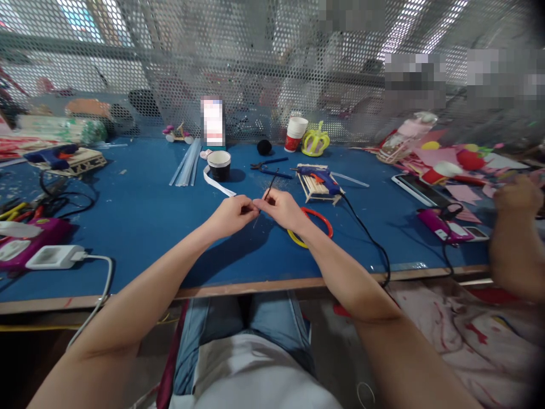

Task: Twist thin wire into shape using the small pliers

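Over the middle of the table, my left hand (232,216) and my right hand (281,208) meet at the fingertips. A thin dark strand (272,180), like a wire or pipe cleaner, sticks up from the pinch of my right hand. My left fingers are pressed together against the right ones; what lies between them is hidden. Under my right wrist lies a red and yellow ring (326,220). Beyond the hands are pliers (272,171), a black fuzzy ball (264,147) and a black cup (219,166) with a white ribbon (216,184) beside it.
A blue glue gun (319,175) rests on a stick rack, its cord trailing right. Clear glue sticks (186,165), paper cups (295,134) and a yellow crown (315,142) stand farther back. Purple power strips (445,226) lie at both sides. A co-worker's hand (518,196) is at right.
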The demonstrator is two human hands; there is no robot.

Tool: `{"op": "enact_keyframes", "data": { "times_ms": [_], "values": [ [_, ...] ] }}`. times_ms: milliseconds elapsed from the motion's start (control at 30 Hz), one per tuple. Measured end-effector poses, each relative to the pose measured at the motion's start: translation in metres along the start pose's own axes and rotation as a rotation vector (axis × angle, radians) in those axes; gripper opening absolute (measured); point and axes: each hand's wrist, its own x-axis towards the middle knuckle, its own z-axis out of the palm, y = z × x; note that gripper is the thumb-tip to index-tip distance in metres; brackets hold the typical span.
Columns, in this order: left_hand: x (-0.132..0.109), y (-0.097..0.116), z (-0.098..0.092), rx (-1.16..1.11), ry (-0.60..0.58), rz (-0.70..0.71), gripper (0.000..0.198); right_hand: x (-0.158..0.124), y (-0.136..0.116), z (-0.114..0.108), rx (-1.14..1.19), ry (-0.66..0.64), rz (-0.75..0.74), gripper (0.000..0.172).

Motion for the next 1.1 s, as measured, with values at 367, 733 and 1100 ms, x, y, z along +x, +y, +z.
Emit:
{"op": "enact_keyframes", "data": {
  "times_ms": [367,733,1100],
  "values": [
    [0.0005,0.0003,-0.0024,-0.256,-0.068,-0.094,0.021,-0.003,-0.0008,0.0016,0.363,-0.155,0.038,0.033],
    [0.0032,-0.0057,-0.0009,0.016,-0.015,0.012,0.016,-0.0011,0.0013,0.0009,-0.011,-0.027,-0.02,0.034],
    [0.0016,-0.0031,0.0013,-0.055,0.009,-0.034,0.015,-0.0023,-0.0006,0.0032,0.112,-0.014,0.02,0.037]
  ]
}}
